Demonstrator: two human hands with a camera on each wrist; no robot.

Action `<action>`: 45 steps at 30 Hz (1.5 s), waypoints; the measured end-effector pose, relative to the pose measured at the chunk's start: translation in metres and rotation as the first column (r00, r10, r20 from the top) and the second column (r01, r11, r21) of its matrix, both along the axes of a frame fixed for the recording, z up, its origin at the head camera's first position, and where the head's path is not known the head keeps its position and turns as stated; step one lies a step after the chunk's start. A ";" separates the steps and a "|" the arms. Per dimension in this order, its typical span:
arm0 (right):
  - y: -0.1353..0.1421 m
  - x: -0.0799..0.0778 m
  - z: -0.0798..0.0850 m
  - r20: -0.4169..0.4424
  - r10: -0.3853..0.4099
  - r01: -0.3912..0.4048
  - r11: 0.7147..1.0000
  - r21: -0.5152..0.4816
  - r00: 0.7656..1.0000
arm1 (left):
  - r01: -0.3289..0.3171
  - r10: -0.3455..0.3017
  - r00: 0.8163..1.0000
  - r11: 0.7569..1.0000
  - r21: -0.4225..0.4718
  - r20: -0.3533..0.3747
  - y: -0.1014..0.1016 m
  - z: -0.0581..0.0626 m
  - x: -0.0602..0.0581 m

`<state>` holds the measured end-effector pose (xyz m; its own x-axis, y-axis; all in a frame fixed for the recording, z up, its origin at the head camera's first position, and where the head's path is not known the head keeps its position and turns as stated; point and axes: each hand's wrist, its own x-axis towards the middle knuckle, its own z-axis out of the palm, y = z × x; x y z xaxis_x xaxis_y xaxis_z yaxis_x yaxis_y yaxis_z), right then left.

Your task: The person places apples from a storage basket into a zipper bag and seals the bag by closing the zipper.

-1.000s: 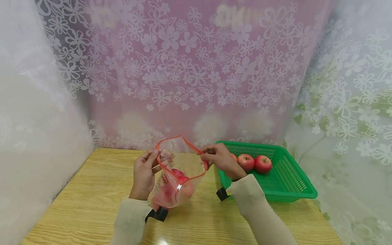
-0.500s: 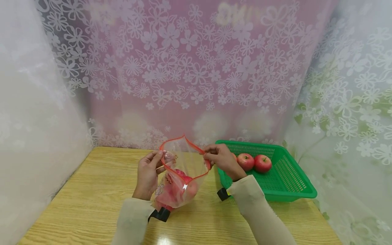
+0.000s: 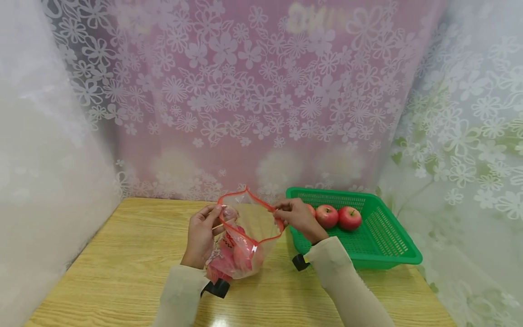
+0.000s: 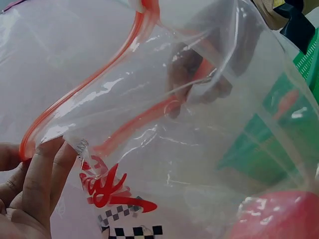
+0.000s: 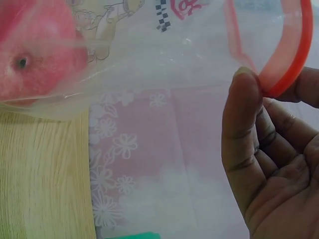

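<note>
A clear zip bag (image 3: 265,229) with a red-orange rim and a white slider stands with its mouth spread wide. Red apples (image 5: 35,55) show through its lower part. My left hand (image 3: 201,234) pinches the rim on the left side; in the left wrist view its fingers (image 4: 42,174) bend around the red strip. On the opposite side, my right hand (image 3: 300,219) pinches the rim between thumb and fingers, as the right wrist view shows up close. Printed red lettering (image 4: 112,191) and a checkered band mark the bag's side.
Just right of the bag, a green plastic basket (image 3: 402,243) holds apples (image 3: 349,218), one partly behind my right hand. The wooden table (image 3: 122,263) lies under everything. A flowered pink curtain (image 3: 253,91) hangs along the back edge, with pale sheets at both sides.
The bag and my left hand have shifted slightly to the right. The rim sits a little lower, and my right hand has lowered slightly. Both hands have kept their pinch.
</note>
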<state>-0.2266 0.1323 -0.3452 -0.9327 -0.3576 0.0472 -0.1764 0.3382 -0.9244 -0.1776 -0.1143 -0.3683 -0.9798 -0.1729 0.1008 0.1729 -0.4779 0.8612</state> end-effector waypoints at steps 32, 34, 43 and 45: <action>0.009 -0.006 -0.022 0.078 0.064 -0.064 0.998 -0.007 0.995 | 0.002 0.001 0.995 0.999 -0.036 0.096 0.004 -0.011 0.000; 0.010 -0.005 -0.022 0.077 0.062 -0.062 0.998 -0.007 0.995 | 0.005 -0.001 0.995 0.999 -0.037 0.098 0.004 -0.010 0.000; 0.010 -0.002 -0.022 0.063 0.051 -0.051 0.999 -0.006 0.997 | 0.017 -0.014 0.996 1.000 -0.025 0.093 0.004 -0.010 0.000; 0.010 -0.002 -0.021 0.064 0.048 -0.048 0.999 -0.002 0.997 | 0.016 -0.014 0.996 1.000 -0.024 0.094 0.004 -0.010 -0.001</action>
